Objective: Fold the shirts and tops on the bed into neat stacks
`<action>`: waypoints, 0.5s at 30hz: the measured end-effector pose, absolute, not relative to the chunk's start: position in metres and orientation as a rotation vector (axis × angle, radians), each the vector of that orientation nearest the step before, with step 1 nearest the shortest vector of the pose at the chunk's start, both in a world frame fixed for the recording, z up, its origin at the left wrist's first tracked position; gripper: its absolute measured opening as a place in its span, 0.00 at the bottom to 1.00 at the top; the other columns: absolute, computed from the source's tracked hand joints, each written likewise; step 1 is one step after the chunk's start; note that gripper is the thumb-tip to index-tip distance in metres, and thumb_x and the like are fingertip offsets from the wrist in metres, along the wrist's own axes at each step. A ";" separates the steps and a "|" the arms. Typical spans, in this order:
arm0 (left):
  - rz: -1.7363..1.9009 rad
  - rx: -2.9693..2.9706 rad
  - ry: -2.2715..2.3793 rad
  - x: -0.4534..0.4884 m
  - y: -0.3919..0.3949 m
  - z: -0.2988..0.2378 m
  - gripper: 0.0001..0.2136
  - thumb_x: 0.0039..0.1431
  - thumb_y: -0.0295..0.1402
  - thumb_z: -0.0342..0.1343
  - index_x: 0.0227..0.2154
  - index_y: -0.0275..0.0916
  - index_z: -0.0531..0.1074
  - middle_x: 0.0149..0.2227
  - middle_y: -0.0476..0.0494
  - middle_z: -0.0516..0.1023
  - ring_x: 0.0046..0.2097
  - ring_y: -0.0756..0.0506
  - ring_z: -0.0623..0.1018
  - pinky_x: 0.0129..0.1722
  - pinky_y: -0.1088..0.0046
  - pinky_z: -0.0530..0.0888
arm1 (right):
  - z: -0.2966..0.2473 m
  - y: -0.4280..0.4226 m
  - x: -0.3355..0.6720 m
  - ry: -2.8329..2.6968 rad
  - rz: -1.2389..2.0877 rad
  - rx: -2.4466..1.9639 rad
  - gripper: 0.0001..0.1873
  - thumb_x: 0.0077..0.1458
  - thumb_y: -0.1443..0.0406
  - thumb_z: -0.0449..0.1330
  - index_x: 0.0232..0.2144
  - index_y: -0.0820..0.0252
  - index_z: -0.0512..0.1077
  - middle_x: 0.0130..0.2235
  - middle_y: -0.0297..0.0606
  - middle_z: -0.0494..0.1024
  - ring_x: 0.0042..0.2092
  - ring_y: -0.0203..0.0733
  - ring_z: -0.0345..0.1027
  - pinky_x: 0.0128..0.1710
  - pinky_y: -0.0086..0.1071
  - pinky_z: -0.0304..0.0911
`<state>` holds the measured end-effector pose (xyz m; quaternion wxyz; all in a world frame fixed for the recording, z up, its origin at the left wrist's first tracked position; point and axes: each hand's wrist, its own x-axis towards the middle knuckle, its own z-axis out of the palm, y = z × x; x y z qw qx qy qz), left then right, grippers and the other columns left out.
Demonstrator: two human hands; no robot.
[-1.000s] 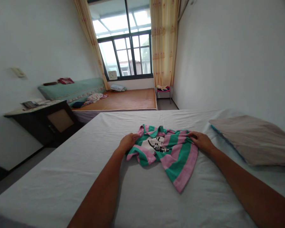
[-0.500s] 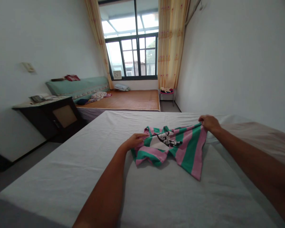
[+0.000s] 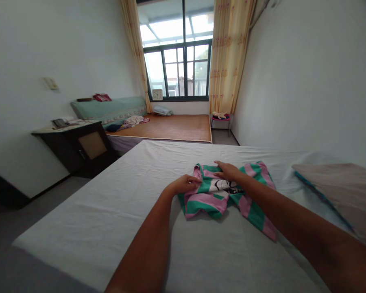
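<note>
A pink-and-green striped T-shirt [image 3: 207,201] with a black-and-white print lies rumpled on the white-sheeted bed [image 3: 116,203]. At its left end, my left hand [image 3: 184,185] is closed on the cloth, thumb and index finger near each other. My right hand [image 3: 228,171] rests over the upper middle of the shirt, fingers apart and reaching left, holding nothing that I can see. Its palm and forearm cover part of the print and of the shirt's right side. The right end of the shirt spreads loosely on the sheet.
At the right lies a beige cloth with a blue edge [image 3: 332,191]. Beyond the bed stands another bed with a brown mat [image 3: 177,126] and a green headboard [image 3: 118,108]. A dark cabinet [image 3: 91,146] is at the left, and a small stool [image 3: 221,118] stands by the curtain.
My right hand has let go of the shirt's right corner and moved left to its middle. That corner has dropped onto the bed. My left hand stays at the left end. The view has shifted slightly.
</note>
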<state>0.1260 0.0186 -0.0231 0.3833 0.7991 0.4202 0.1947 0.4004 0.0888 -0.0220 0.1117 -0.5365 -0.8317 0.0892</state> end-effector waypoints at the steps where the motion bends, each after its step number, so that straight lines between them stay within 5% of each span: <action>1: 0.500 2.042 1.057 0.126 0.019 -0.024 0.21 0.50 0.30 0.54 0.48 0.32 0.76 0.32 0.48 0.79 0.29 0.51 0.70 0.31 0.78 0.67 | -0.019 0.093 0.397 -2.438 0.300 -1.601 0.26 0.51 0.60 0.63 0.52 0.59 0.70 0.51 0.47 0.75 0.52 0.52 0.68 0.49 0.38 0.62; 5: 0.577 2.007 1.059 0.127 0.023 -0.028 0.20 0.48 0.27 0.55 0.45 0.32 0.77 0.31 0.46 0.80 0.32 0.49 0.73 0.33 0.77 0.69 | 0.010 0.112 0.384 -2.364 0.323 -1.558 0.09 0.51 0.63 0.64 0.37 0.58 0.76 0.41 0.42 0.79 0.47 0.49 0.71 0.47 0.37 0.63; 10: 1.159 1.769 1.357 0.124 0.034 -0.028 0.22 0.49 0.23 0.51 0.48 0.33 0.75 0.40 0.43 0.81 0.40 0.45 0.77 0.40 0.73 0.73 | 0.052 0.120 0.367 -2.156 0.331 -1.349 0.19 0.61 0.59 0.57 0.51 0.61 0.67 0.51 0.42 0.70 0.47 0.44 0.68 0.45 0.44 0.68; 15: 1.211 1.718 1.533 0.111 0.040 -0.036 0.20 0.49 0.26 0.56 0.47 0.32 0.75 0.36 0.43 0.81 0.36 0.46 0.78 0.38 0.71 0.75 | 0.050 0.091 0.377 -2.096 0.420 -1.178 0.17 0.59 0.60 0.57 0.49 0.59 0.69 0.48 0.42 0.74 0.46 0.44 0.70 0.45 0.40 0.67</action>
